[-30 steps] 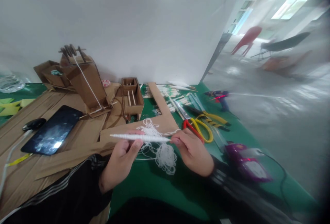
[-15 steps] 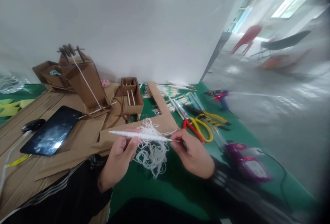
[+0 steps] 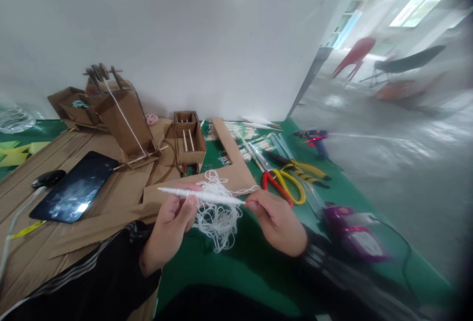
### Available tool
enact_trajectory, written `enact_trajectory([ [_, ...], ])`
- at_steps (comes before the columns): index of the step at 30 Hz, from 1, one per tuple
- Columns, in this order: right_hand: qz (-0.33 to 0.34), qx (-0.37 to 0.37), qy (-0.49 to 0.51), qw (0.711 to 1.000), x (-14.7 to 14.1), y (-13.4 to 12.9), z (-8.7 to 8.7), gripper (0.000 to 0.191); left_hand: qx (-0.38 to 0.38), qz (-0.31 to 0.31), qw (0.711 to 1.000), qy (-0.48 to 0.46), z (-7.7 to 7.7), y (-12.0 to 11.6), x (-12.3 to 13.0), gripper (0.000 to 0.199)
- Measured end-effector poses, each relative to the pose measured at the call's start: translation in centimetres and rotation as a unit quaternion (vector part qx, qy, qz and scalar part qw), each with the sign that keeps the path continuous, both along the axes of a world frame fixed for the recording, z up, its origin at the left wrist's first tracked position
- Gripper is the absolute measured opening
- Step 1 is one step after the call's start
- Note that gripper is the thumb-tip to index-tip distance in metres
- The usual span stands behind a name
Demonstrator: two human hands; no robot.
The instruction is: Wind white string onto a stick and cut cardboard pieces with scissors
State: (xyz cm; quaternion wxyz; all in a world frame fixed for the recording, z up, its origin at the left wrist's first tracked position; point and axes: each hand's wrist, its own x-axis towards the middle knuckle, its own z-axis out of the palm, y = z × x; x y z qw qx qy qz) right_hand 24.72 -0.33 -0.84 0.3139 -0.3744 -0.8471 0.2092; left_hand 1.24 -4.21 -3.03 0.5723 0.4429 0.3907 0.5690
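Note:
A thin stick wound with white string [image 3: 214, 197] lies roughly level between my two hands, its windings thickest near the middle and its left tip bare. My left hand [image 3: 173, 222] is closed on the left part, thumb on top. At the right end, my right hand [image 3: 277, 220] pinches the stick's tip between thumb and fingers. Below and behind the stick, a loose tangle of white string [image 3: 219, 225] rests on the green table and a cardboard strip [image 3: 238, 175]. A strand runs from the tangle toward my right fingers.
Cardboard models, a crane-like one [image 3: 123, 119] and a small box [image 3: 192, 138], stand behind a phone [image 3: 76, 188]. Scissors [image 3: 273, 175], pliers [image 3: 301, 168], a bundle of sticks [image 3: 254, 143], a glue gun [image 3: 316, 138] and a purple device [image 3: 353, 234] lie to the right.
The stick has turned or shifted very slightly, and my right fingers have closed in tighter around its tip. The string tangle has moved a little.

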Motion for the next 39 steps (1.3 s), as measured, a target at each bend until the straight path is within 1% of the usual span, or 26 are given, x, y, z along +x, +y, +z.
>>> enact_trajectory([
  [1, 0.000, -0.003, -0.002, 1.000, 0.00, 0.01, 0.02, 0.022, -0.001, 0.003, 1.000, 0.003, -0.01, 0.00, -0.01, 0.025],
  [4, -0.014, -0.036, -0.005, 0.999, -0.02, 0.00, 0.07, 0.012, 0.003, 0.005, 1.000, 0.010, 0.02, -0.02, -0.05, 0.025],
  [6, -0.015, -0.037, 0.001, 0.999, 0.00, -0.02, 0.06, 0.008, 0.004, 0.001, 1.000, 0.012, 0.08, -0.04, -0.06, 0.026],
  [7, -0.011, -0.027, 0.003, 1.000, 0.03, -0.01, 0.05, 0.009, 0.001, 0.000, 1.000, 0.013, 0.12, -0.05, -0.05, 0.025],
  [10, -0.002, -0.003, 0.000, 1.000, 0.08, 0.03, -0.01, 0.020, -0.008, 0.000, 1.000, 0.017, 0.17, -0.09, -0.05, 0.024],
  [11, -0.005, -0.007, -0.003, 1.000, 0.07, 0.02, -0.01, 0.020, -0.010, 0.001, 1.000, 0.019, 0.15, -0.10, -0.06, 0.023],
  [14, -0.018, -0.032, 0.002, 0.999, 0.01, -0.10, 0.07, 0.009, -0.016, 0.003, 1.000, 0.022, 0.08, -0.08, -0.09, 0.024],
  [16, -0.014, -0.032, 0.005, 0.999, 0.00, -0.16, 0.13, 0.008, -0.021, 0.005, 0.999, 0.026, 0.09, -0.08, -0.09, 0.026],
  [19, -0.005, -0.007, -0.004, 1.000, 0.04, -0.13, 0.11, 0.019, -0.023, 0.006, 0.999, 0.029, 0.28, -0.08, -0.05, 0.027],
  [20, -0.005, -0.007, -0.006, 1.000, 0.06, -0.10, 0.08, 0.020, -0.023, 0.005, 0.999, 0.029, 0.37, -0.09, -0.03, 0.027],
  [23, -0.010, -0.032, 0.000, 0.999, 0.06, -0.09, 0.01, 0.010, -0.023, 0.007, 0.999, 0.029, 0.61, -0.10, 0.04, 0.026],
  [25, -0.008, -0.034, 0.004, 0.999, 0.03, -0.10, 0.01, 0.007, -0.023, 0.007, 0.999, 0.031, 0.66, -0.12, 0.08, 0.026],
  [26, -0.006, -0.026, 0.003, 1.000, 0.01, -0.10, 0.02, 0.008, -0.022, 0.007, 0.999, 0.032, 0.65, -0.13, 0.09, 0.026],
  [28, -0.003, -0.014, -0.007, 1.000, 0.00, -0.05, 0.03, 0.017, -0.020, 0.006, 0.999, 0.034, 0.62, -0.15, 0.09, 0.027],
  [30, -0.006, -0.019, -0.016, 1.000, 0.01, -0.01, 0.05, 0.021, -0.019, 0.003, 0.999, 0.037, 0.59, -0.16, 0.06, 0.026],
  [33, -0.015, -0.045, -0.012, 0.999, 0.04, 0.01, 0.06, 0.010, -0.014, 0.000, 0.999, 0.038, 0.52, -0.16, -0.01, 0.025],
  [35, -0.019, -0.051, -0.004, 0.999, 0.06, 0.00, 0.08, 0.006, -0.011, 0.001, 0.999, 0.037, 0.41, -0.15, -0.04, 0.024],
  [36, -0.019, -0.047, -0.002, 0.999, 0.07, 0.01, 0.09, 0.007, -0.010, 0.001, 0.999, 0.037, 0.34, -0.15, -0.05, 0.024],
  [39, -0.013, -0.029, -0.006, 0.999, 0.12, 0.03, 0.07, 0.020, -0.008, 0.000, 0.999, 0.041, 0.19, -0.14, -0.06, 0.023],
])
